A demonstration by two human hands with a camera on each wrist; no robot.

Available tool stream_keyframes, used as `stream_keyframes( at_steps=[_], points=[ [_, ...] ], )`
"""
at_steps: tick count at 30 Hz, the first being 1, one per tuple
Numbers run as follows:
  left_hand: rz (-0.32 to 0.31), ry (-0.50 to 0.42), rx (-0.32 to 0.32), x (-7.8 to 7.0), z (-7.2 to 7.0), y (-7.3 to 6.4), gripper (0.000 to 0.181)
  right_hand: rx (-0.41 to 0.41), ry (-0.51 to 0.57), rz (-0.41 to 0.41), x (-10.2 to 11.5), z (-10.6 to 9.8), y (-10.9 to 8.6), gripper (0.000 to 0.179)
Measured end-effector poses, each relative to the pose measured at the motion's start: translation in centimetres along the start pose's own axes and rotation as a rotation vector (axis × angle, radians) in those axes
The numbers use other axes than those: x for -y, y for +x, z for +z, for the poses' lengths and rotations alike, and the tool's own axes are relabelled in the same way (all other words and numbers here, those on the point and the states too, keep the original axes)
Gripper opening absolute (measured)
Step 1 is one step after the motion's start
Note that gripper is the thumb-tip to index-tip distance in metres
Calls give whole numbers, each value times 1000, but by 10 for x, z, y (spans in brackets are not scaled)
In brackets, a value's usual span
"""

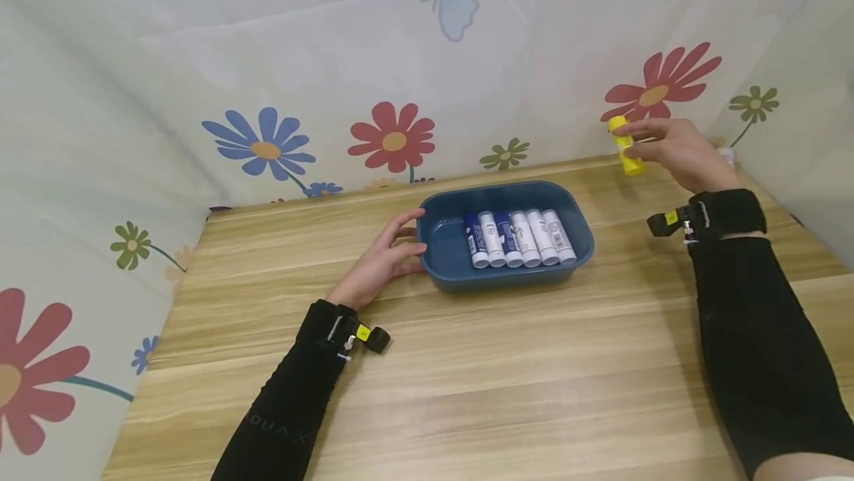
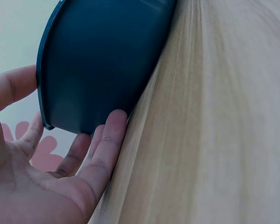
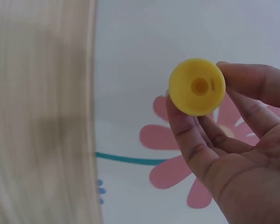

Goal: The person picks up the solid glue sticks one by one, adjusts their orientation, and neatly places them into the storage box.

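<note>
A yellow glue stick [image 1: 626,146] is pinched between the thumb and fingers of my right hand [image 1: 687,151], raised above the table's back right. Its round, hollowed end [image 3: 189,95] faces the camera in the right wrist view. My left hand [image 1: 382,262] touches the left end of a dark blue oval bin [image 1: 443,282]. In the left wrist view its fingers [image 2: 107,149] rest against the bin's outer wall [image 2: 102,60], spread and not wrapped round it. Inside the bin, several white and blue glue sticks [image 1: 527,240] lie side by side in a row, toward its right part.
The bin stands on a wood-grain table [image 1: 507,377] near its back edge. Behind and at both sides hangs a pale curtain [image 1: 320,58] printed with flowers and a butterfly. A small white object [image 1: 726,157], partly hidden, shows behind my right wrist.
</note>
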State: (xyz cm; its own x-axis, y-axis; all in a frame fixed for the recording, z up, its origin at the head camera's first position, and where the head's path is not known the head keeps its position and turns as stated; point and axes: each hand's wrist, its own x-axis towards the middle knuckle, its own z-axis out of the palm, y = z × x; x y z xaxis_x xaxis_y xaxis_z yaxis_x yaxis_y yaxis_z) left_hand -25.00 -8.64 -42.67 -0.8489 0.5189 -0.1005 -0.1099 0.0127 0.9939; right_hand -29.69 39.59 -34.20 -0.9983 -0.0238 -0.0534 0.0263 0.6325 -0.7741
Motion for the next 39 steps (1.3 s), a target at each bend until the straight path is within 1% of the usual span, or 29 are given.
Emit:
stream_keyframes(
  at_steps=[3, 9, 12, 16, 19, 28, 33, 39],
  points=[
    [-3, 2, 1, 1, 1, 0, 56, 11, 4, -22, 7, 2, -2, 51],
    [3, 1, 6, 2, -1, 2, 56, 33, 43, -98, 21, 2, -7, 49],
    [6, -6, 7, 2, -2, 2, 56, 47, 25, -123, 29, 4, -10, 49],
    [9, -5, 15, 1, -1, 2, 58, 54, -21, -131, 38, 6, -13, 49],
    [8, 0, 16, 0, -1, 2, 58, 63, -34, -147, 44, 8, -15, 47],
    [6, -2, 12, 1, 0, 2, 57, 105, -46, -244, 66, 12, -28, 45],
    [10, -6, 17, 1, 1, 4, 57, 126, -67, -262, 75, 14, -35, 45],
    [4, -8, 13, 1, -1, 3, 56, 162, -82, -274, 90, 26, -41, 42]
  ],
)
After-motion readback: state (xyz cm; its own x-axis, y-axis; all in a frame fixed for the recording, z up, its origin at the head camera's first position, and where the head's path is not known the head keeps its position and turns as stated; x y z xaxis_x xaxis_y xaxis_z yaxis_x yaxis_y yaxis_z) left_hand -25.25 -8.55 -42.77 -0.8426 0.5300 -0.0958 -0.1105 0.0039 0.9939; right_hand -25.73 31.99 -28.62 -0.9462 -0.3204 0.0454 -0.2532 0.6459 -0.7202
